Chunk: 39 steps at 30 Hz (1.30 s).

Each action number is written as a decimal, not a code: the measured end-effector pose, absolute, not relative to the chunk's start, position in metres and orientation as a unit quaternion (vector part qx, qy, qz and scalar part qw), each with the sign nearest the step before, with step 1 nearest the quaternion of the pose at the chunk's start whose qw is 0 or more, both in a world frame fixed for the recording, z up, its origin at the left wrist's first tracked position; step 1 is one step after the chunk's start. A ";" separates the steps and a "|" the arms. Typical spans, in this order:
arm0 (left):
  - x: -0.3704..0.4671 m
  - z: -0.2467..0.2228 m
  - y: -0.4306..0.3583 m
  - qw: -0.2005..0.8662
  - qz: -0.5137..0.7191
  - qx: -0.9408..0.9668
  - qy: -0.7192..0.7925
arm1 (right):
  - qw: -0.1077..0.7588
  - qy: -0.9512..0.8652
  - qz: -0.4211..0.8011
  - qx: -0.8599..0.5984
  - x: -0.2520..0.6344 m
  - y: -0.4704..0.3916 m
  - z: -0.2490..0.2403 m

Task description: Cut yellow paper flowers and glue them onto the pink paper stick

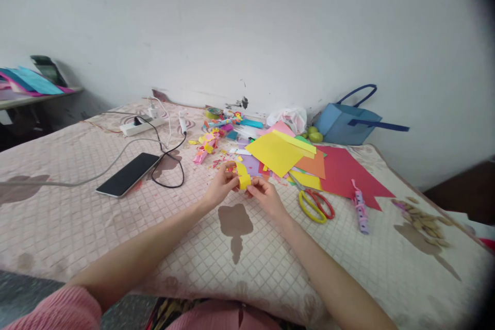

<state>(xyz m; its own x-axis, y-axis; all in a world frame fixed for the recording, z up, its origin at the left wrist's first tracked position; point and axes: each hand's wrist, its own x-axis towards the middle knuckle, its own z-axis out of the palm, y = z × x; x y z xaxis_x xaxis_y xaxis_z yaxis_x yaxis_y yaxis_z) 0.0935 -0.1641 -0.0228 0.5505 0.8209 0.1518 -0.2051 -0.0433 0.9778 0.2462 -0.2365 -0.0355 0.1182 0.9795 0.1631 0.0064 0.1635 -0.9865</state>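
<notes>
Between my two hands is a small yellow paper piece [243, 177], bent into a curve just above the tablecloth. My left hand [224, 184] pinches its left side with thumb and fingers. At its lower right edge, the fingertips of my right hand [266, 195] close on it. Scissors [312, 204] with one yellow and one red handle lie to the right of my right hand, blades pointing at the paper stack. Yellow paper sheets [275, 152] and a red sheet [344, 172] are spread beyond my hands. Small paper scraps [220, 159] are scattered past my left hand.
A phone [129, 174] and cables lie left, near a power strip [141, 127]. Pink-and-yellow paper crafts [207, 145] stand behind my hands. A blue bag [346, 122] is at the wall. On the right are a purple paper roll [361, 210] and peanuts [425, 223].
</notes>
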 end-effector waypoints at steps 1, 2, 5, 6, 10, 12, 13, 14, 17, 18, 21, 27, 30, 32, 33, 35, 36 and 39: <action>0.093 -0.022 -0.165 0.641 0.398 0.607 0.251 | 0.571 -0.502 0.430 -0.487 0.246 -0.236 -0.036; 0.093 -0.020 -0.166 0.640 0.391 0.613 0.248 | 0.574 -0.494 0.434 -0.488 0.245 -0.236 -0.037; 0.093 -0.020 -0.169 0.632 0.373 0.634 0.245 | 0.583 -0.472 0.443 -0.491 0.245 -0.235 -0.040; 0.094 -0.021 -0.169 0.630 0.374 0.635 0.245 | 0.586 -0.466 0.446 -0.491 0.245 -0.235 -0.041; 0.096 -0.031 -0.166 0.639 0.387 0.620 0.239 | 0.590 -0.452 0.456 -0.490 0.243 -0.235 -0.043; 0.097 -0.035 -0.164 0.641 0.391 0.615 0.241 | 0.591 -0.448 0.459 -0.489 0.243 -0.235 -0.044; 0.097 -0.036 -0.164 0.640 0.394 0.613 0.243 | 0.592 -0.447 0.459 -0.488 0.242 -0.235 -0.044; 0.097 -0.037 -0.164 0.640 0.396 0.612 0.244 | 0.594 -0.446 0.458 -0.488 0.242 -0.235 -0.045; 0.096 -0.037 -0.164 0.642 0.394 0.614 0.236 | 0.601 -0.441 0.450 -0.491 0.241 -0.235 -0.047; 0.096 -0.036 -0.164 0.642 0.393 0.617 0.232 | 0.605 -0.440 0.446 -0.492 0.241 -0.235 -0.048; 0.096 -0.036 -0.165 0.636 0.392 0.625 0.228 | 0.613 -0.433 0.440 -0.493 0.241 -0.234 -0.049; 0.096 -0.038 -0.164 0.612 0.383 0.648 0.243 | 0.619 -0.425 0.438 -0.495 0.240 -0.234 -0.050; 0.097 -0.041 -0.164 0.598 0.381 0.654 0.264 | 0.619 -0.426 0.435 -0.496 0.239 -0.235 -0.051; 0.098 -0.043 -0.163 0.604 0.384 0.647 0.264 | 0.620 -0.428 0.432 -0.496 0.238 -0.235 -0.050; 0.098 -0.043 -0.163 0.609 0.384 0.643 0.262 | 0.620 -0.429 0.431 -0.496 0.238 -0.235 -0.050; 0.099 -0.044 -0.164 0.613 0.385 0.640 0.259 | 0.619 -0.432 0.427 -0.497 0.237 -0.236 -0.050; 0.099 -0.044 -0.164 0.609 0.387 0.642 0.260 | 0.619 -0.435 0.424 -0.498 0.237 -0.236 -0.049; 0.099 -0.043 -0.164 0.594 0.402 0.641 0.273 | 0.614 -0.446 0.415 -0.501 0.237 -0.236 -0.048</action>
<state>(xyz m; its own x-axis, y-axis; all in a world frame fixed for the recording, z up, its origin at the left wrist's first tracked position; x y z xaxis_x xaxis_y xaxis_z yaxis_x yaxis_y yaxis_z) 0.0987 -0.1643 -0.0432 0.5284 0.8272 0.1912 -0.1280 -0.1450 0.9811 0.2370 -0.2364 -0.0478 0.2565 0.9575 0.1322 -0.0633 0.1531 -0.9862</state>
